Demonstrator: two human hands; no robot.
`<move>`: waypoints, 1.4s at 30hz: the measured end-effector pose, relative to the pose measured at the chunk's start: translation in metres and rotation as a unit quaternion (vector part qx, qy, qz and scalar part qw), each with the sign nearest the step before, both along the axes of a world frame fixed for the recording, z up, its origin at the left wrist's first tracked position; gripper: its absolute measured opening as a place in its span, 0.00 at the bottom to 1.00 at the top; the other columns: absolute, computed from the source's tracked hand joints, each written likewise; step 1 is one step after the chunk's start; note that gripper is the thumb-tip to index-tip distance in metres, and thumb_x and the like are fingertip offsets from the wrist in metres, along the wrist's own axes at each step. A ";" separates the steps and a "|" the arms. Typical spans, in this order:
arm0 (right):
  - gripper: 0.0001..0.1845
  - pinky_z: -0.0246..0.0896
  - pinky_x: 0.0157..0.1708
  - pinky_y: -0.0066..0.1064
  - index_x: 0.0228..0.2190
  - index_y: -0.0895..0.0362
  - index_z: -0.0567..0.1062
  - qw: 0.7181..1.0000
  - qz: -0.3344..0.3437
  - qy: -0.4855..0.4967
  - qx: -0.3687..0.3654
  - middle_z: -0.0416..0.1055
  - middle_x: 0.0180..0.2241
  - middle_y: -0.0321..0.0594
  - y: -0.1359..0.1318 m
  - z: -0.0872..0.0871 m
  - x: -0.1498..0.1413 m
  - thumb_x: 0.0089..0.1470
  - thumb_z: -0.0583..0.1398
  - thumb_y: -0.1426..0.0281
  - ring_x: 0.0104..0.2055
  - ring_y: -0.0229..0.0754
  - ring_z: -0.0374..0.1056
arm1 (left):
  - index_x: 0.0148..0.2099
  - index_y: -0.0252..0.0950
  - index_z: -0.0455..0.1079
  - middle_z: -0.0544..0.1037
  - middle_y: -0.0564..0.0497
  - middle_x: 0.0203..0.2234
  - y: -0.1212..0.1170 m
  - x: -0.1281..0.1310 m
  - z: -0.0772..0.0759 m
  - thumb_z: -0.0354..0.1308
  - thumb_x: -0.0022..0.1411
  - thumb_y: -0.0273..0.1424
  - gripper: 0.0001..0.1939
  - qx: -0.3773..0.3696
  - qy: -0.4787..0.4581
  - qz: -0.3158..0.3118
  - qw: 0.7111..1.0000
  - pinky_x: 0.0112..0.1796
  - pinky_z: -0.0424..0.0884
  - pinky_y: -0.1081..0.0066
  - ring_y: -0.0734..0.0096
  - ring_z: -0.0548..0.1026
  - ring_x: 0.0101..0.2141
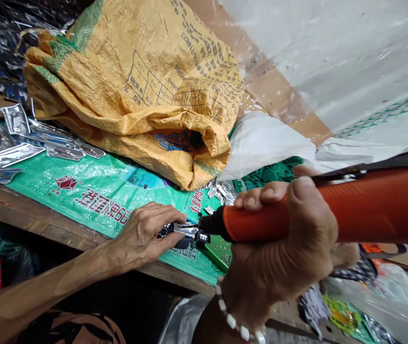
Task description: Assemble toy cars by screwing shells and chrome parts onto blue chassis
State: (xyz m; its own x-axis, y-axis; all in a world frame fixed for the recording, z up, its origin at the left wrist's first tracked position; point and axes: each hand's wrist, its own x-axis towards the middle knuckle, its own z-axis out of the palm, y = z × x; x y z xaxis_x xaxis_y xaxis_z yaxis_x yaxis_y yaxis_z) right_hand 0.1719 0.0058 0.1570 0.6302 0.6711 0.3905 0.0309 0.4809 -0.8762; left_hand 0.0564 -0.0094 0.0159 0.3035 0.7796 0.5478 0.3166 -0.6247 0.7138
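Note:
My left hand point(150, 234) pinches a small black and silver metal part point(189, 231) between thumb and fingers, low over the green printed sheet point(85, 191). Wrapped around a red-orange electric screwdriver point(379, 205), my right hand point(286, 243) holds it almost level. The tool's black nose point(213, 223) points left and its tip meets the right end of the part; the exact contact is too small to make out. Just under the tip, partly hidden by the tool and my right hand, lies a green perforated tray point(220, 251).
A crumpled yellow woven sack point(135, 91) lies behind my hands. Shiny bent metal plates point(16, 154) are scattered at the left. Small silver pieces point(221, 191) lie by a white sack point(268, 143). Plastic bags point(376, 291) clutter the lower right. The wooden table edge point(46, 215) runs in front.

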 end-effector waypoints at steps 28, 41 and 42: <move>0.13 0.60 0.17 0.27 0.35 0.60 0.77 0.999 0.022 0.000 0.029 0.69 0.18 0.27 0.001 -0.001 0.000 0.45 0.69 0.72 0.17 0.32 0.62 | 0.46 0.36 0.71 0.81 0.54 0.35 0.001 0.000 -0.003 0.61 0.67 0.28 0.06 0.001 -0.009 0.005 1.000 0.39 0.69 0.67 0.66 0.79 0.35; 0.08 0.59 0.17 0.29 0.31 0.57 0.79 0.999 0.012 -0.015 0.038 0.68 0.17 0.27 0.001 0.000 0.001 0.44 0.68 0.71 0.16 0.33 0.60 | 0.46 0.36 0.72 0.82 0.53 0.34 0.003 0.001 -0.005 0.61 0.67 0.29 0.06 0.018 -0.006 0.009 1.000 0.38 0.69 0.67 0.66 0.79 0.35; 0.07 0.59 0.16 0.29 0.30 0.57 0.79 0.999 0.014 -0.013 0.037 0.68 0.17 0.27 0.001 0.000 0.001 0.44 0.68 0.71 0.16 0.33 0.60 | 0.46 0.37 0.72 0.82 0.54 0.34 0.003 0.000 -0.005 0.61 0.67 0.29 0.06 0.018 -0.005 0.009 1.000 0.38 0.69 0.67 0.67 0.79 0.35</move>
State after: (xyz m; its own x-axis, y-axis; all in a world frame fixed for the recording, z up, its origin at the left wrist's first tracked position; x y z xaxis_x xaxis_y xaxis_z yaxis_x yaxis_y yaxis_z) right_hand 0.1726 0.0072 0.1565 0.6004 0.6574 0.4554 0.0383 0.5452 -0.8374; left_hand 0.0568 -0.0065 0.0114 0.2844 0.7644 0.5786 0.3211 -0.6446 0.6938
